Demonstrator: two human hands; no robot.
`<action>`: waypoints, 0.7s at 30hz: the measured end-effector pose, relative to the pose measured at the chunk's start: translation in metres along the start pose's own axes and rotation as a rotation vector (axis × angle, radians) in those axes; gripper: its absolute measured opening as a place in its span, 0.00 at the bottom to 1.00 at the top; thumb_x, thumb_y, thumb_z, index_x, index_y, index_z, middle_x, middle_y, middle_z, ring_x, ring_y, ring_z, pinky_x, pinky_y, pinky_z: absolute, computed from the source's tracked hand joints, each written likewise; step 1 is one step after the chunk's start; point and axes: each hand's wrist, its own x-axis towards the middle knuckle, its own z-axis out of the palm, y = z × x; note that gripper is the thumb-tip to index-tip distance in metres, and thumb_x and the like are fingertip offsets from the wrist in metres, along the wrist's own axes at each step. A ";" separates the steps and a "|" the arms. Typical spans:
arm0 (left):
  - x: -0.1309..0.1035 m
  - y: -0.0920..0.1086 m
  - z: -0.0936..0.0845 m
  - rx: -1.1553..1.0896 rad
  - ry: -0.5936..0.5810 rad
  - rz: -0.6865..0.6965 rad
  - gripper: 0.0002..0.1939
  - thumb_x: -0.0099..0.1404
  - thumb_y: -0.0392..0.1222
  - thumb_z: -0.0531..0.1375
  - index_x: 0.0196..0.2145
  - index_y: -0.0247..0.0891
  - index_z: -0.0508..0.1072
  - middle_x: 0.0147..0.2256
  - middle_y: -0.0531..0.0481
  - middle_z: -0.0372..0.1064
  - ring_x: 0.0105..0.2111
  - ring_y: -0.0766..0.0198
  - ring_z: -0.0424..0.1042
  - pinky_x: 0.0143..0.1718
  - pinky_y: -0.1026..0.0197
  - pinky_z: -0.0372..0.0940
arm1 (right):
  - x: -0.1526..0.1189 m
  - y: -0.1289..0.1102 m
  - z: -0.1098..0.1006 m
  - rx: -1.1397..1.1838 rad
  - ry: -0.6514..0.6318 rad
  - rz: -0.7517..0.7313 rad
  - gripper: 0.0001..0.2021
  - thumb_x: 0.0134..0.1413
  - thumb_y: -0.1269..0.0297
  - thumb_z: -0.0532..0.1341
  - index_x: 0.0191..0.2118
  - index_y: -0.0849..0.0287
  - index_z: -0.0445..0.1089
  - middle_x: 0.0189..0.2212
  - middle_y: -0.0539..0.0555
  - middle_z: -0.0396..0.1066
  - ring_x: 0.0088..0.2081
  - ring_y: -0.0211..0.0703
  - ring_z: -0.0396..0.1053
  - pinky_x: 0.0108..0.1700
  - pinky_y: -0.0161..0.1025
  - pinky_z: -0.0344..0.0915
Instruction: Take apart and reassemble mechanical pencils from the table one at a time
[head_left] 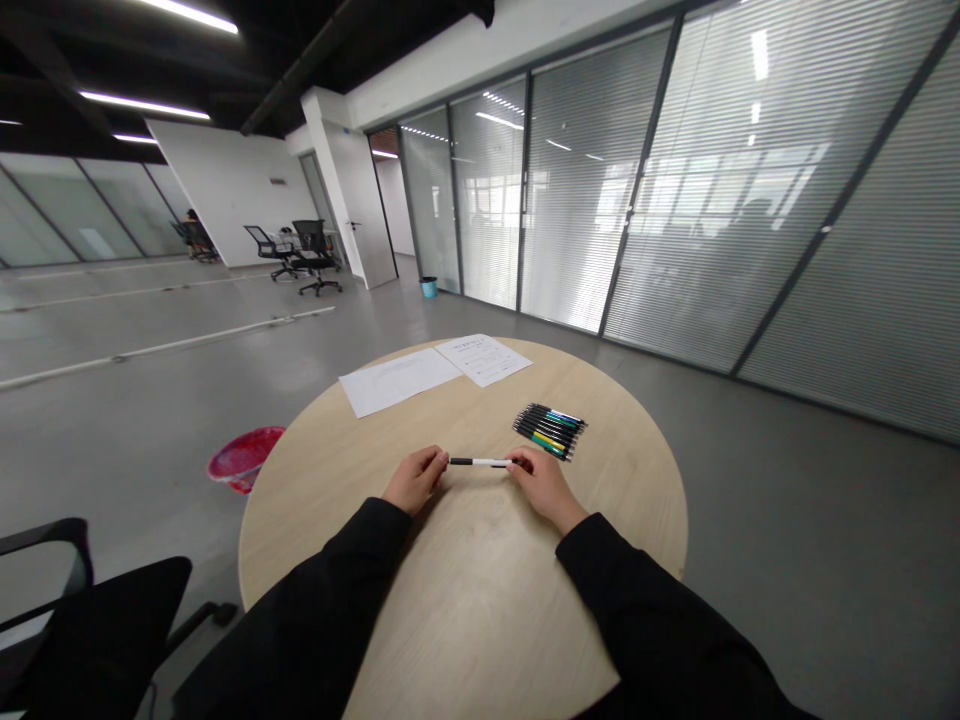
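Note:
A white pen with a black grip (481, 462) lies level between my two hands over the round wooden table (480, 600). My left hand (418, 479) pinches its dark end, and my right hand (541, 484) pinches the other end, with the fingers covering that tip. Just beyond my right hand, several pens (550, 430) lie side by side in a row, mostly black with blue, green and yellow parts. Farther back on the table are a blank-looking sheet (401, 381) and a printed sheet (485, 359), their edges meeting.
On the floor left of the table stands a red basin (245, 458). A black chair (97, 630) is at the lower left. Office chairs (311, 250) and a blue bin (428, 287) stand farther off, near glass partitions with blinds (585, 190).

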 end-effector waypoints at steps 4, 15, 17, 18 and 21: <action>0.000 0.002 0.000 0.006 0.009 -0.011 0.24 0.67 0.60 0.51 0.22 0.40 0.63 0.16 0.58 0.58 0.17 0.67 0.56 0.22 0.64 0.53 | 0.000 0.001 0.000 0.003 0.003 -0.005 0.06 0.55 0.67 0.61 0.35 0.58 0.76 0.28 0.50 0.73 0.30 0.41 0.66 0.33 0.36 0.59; -0.001 0.003 -0.001 0.067 0.012 -0.043 0.27 0.67 0.61 0.49 0.19 0.40 0.62 0.14 0.56 0.59 0.17 0.67 0.57 0.22 0.63 0.53 | 0.000 0.002 0.001 0.006 0.008 0.003 0.06 0.55 0.67 0.61 0.36 0.58 0.76 0.29 0.50 0.74 0.30 0.41 0.67 0.33 0.36 0.60; -0.001 0.003 -0.001 0.069 0.016 -0.047 0.28 0.67 0.61 0.49 0.18 0.40 0.62 0.14 0.56 0.59 0.16 0.67 0.57 0.22 0.63 0.53 | 0.000 0.001 0.001 0.008 0.005 0.003 0.06 0.55 0.67 0.61 0.36 0.58 0.76 0.29 0.51 0.74 0.30 0.41 0.67 0.33 0.36 0.61; -0.001 0.003 -0.001 0.065 0.020 -0.050 0.28 0.67 0.61 0.49 0.18 0.40 0.62 0.14 0.55 0.60 0.16 0.67 0.57 0.22 0.63 0.53 | 0.000 0.001 0.001 0.010 0.003 0.002 0.06 0.55 0.67 0.61 0.36 0.58 0.76 0.29 0.51 0.74 0.30 0.41 0.67 0.33 0.36 0.61; -0.001 0.002 -0.001 0.032 0.026 -0.064 0.28 0.67 0.62 0.49 0.18 0.40 0.62 0.13 0.55 0.60 0.16 0.67 0.57 0.22 0.63 0.53 | 0.000 0.001 0.000 0.012 -0.001 0.002 0.06 0.56 0.66 0.61 0.35 0.57 0.76 0.29 0.51 0.74 0.30 0.41 0.67 0.34 0.36 0.61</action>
